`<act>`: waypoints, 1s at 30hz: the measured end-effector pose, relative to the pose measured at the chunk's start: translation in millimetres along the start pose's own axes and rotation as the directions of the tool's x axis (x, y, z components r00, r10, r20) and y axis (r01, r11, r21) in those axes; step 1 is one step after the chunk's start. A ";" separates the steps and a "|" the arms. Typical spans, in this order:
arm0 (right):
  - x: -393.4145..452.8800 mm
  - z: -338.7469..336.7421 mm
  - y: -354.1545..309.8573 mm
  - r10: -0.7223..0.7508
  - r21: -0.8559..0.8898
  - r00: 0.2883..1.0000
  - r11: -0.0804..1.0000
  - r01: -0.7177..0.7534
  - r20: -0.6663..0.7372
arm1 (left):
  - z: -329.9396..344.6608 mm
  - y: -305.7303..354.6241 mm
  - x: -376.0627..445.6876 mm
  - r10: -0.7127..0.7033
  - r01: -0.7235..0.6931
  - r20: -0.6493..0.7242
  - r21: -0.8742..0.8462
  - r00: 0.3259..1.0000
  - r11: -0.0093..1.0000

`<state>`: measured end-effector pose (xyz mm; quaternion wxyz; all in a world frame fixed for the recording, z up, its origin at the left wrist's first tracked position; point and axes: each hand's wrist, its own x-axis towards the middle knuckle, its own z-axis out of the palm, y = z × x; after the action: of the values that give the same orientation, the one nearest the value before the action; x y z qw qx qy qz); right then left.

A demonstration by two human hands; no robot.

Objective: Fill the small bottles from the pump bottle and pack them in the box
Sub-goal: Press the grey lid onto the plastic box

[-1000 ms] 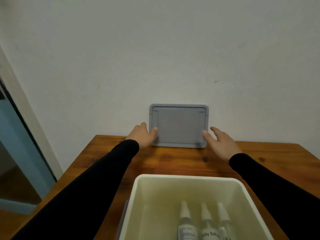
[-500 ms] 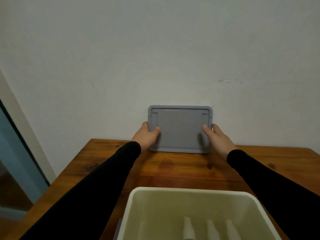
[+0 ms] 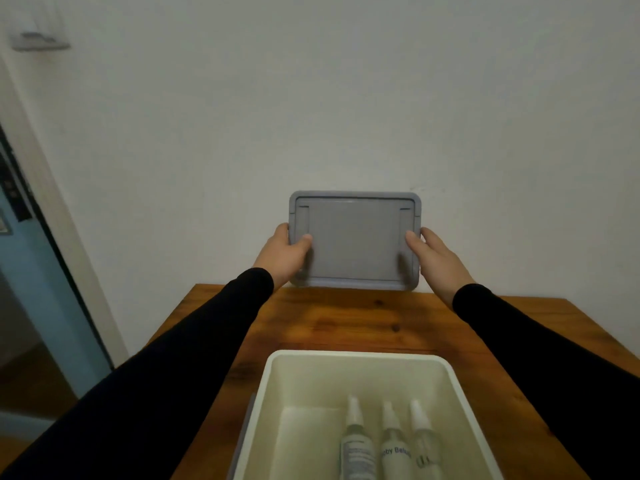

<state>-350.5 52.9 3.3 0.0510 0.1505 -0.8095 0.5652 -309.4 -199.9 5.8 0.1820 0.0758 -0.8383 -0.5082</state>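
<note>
A grey lid stands on edge against the wall at the back of the wooden table. My left hand grips its left edge, thumb on the front face. My right hand grips its right edge the same way. Near the front, the cream box sits open. Three small spray bottles lie side by side in its right half: one with a label, one with printed text, one clear. No pump bottle is in view.
The white wall rises right behind the lid. A door frame and a doorway with a blue surface are at the left. A grey edge shows under the box's left side. The table's left edge runs diagonally beside my left arm.
Both hands moved from the lid's lower corners up its sides and closed round its left and right edges. The camera tilted down, showing more of the box and bottles.
</note>
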 end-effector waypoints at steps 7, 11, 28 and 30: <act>-51.2 -20.1 -47.3 -0.110 0.014 0.993 0.994 0.111 -0.041 | -22.4 42.4 -54.7 0.032 -0.033 -0.067 -0.013 0.997 0.999; -85.7 -29.9 -62.4 -0.146 -0.072 0.985 0.987 0.140 -0.089 | -33.1 58.5 -95.7 0.006 -0.005 -0.065 0.015 0.998 1.000; -205.2 -20.8 -37.7 0.073 0.012 0.997 0.997 -0.073 0.012 | -36.2 43.6 -220.4 -0.153 0.138 -0.048 -0.227 0.987 0.964; -214.0 -18.5 -35.0 0.074 0.022 0.997 0.997 -0.074 0.025 | -35.0 39.8 -228.7 -0.167 0.155 -0.031 -0.242 0.985 0.958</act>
<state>-138.4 98.9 -12.7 0.0183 0.1280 -0.8084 0.5743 -82.8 -138.5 3.3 0.1692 0.1344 -0.7573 -0.6163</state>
